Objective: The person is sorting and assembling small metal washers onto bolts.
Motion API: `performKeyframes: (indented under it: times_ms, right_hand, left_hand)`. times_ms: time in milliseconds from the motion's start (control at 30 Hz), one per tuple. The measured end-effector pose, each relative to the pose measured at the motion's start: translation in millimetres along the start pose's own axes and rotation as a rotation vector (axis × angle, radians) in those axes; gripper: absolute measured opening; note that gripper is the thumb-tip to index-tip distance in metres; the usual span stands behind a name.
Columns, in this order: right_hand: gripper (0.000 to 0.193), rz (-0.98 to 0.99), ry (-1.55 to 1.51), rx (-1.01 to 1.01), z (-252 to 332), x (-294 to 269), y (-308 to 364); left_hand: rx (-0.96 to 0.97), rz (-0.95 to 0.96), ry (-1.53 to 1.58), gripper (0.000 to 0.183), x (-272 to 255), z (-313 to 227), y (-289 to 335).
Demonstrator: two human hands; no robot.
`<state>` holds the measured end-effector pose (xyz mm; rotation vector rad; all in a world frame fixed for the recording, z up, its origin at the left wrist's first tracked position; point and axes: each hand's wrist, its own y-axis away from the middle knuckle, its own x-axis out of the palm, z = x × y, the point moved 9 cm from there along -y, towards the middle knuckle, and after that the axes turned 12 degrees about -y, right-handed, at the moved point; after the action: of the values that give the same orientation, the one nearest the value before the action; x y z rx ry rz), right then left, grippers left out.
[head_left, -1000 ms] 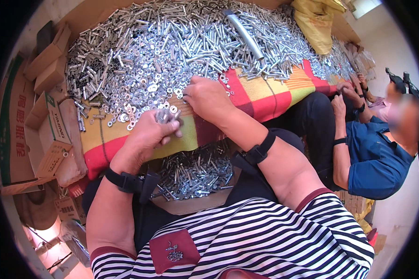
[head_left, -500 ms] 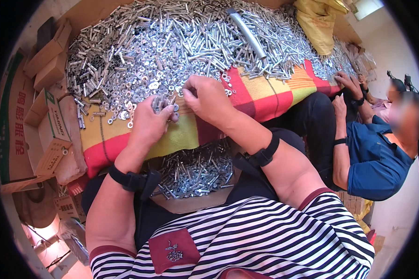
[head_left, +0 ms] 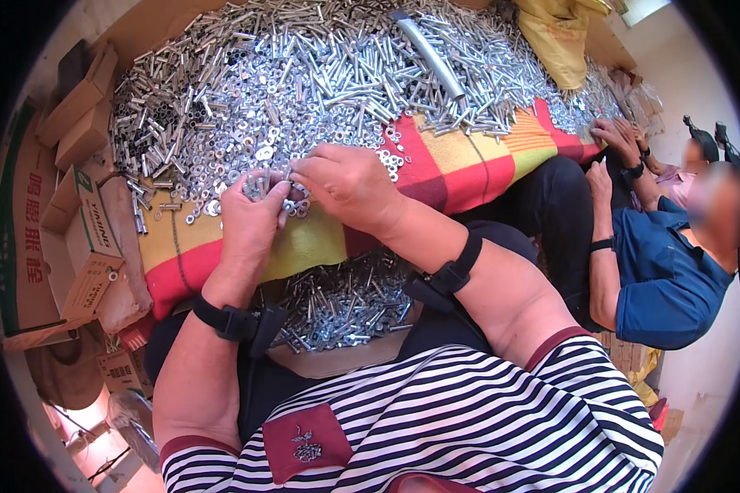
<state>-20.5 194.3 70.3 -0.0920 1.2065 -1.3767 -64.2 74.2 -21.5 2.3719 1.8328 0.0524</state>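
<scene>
My left hand [head_left: 253, 220] is closed on several small shiny metal fasteners [head_left: 257, 184] that show between thumb and fingers. Their exact kind is too small to make out. Close against it, my right hand [head_left: 347, 186] has its fingers pinched together at the left thumb and fingertips. Whatever lies in that pinch is hidden. Both hands are over the near edge of a large heap of washers and nuts [head_left: 263, 153], with metal sleeves and bolts [head_left: 337, 70] behind. Under the hands lies a checked red and yellow cloth [head_left: 460, 185].
A long metal channel [head_left: 430, 57] lies on the heap. Open cardboard boxes [head_left: 90, 246] stand at the left. Below the cloth edge, between my legs, a box holds finished-looking bolts [head_left: 345, 312]. A yellow sack [head_left: 563, 41] is at the back right. A co-worker in blue [head_left: 666, 279] sits at right.
My right hand has moved left to meet the left hand's fingertips; before, it was a little apart. The left hand has shifted slightly left.
</scene>
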Motion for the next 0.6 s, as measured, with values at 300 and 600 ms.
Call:
performKeyframes:
  times_ms: [300,600]
  right_hand:
    - [0.017,0.002,0.060,0.259,-40,17,-6]
    - [0.018,0.163,0.252,0.388,-59,25,-11]
  left_hand:
    - [-0.117,-0.097,0.108,0.009,-17,1,4]
    - [-0.114,0.025,-0.043,0.009,1,10,3]
